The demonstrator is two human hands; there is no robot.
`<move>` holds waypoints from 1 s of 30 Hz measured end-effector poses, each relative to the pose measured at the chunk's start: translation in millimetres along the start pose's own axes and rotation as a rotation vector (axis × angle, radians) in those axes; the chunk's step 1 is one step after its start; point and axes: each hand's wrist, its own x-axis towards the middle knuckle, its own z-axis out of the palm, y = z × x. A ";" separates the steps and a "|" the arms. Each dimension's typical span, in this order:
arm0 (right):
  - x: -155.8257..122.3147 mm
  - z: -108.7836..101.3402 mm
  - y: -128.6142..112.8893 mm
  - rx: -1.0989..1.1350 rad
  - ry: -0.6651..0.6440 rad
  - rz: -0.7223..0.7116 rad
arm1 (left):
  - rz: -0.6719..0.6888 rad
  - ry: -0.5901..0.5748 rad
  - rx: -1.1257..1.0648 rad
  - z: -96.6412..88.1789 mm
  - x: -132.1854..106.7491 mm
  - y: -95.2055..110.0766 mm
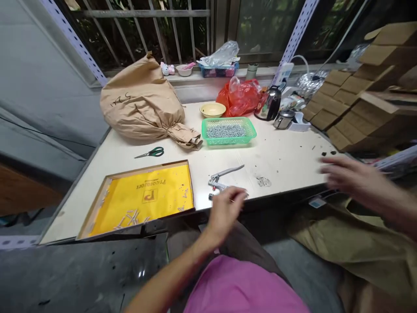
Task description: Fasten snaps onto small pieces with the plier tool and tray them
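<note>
My left hand (226,211) is closed in a pinch over the table's front edge. A thin, pale sliver shows at its fingertips, too small to name. Just beyond it lies a spring-loaded hand tool with grey handles (228,171), like pliers, its near end partly hidden by the hand. My right hand (353,176) is off to the right near the table edge, blurred by motion, fingers stretched out, with nothing visible in it. A green plastic basket (252,134) holds many small metal pieces like screws (226,131).
A shallow yellow-lined box (120,193) holds a few small metal pieces. Green-handled scissors (156,151), a brown paper sack (143,104), a cream bowl (213,109), a red bag (241,100) and a kettle (269,103) stand beyond. Cardboard boxes (358,113) are right; khaki cloth (345,234) hangs below.
</note>
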 end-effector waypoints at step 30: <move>71.8 156.6 -33.6 -0.489 -0.452 -0.586 | -0.614 0.124 0.159 -38.4 60.5 -40.6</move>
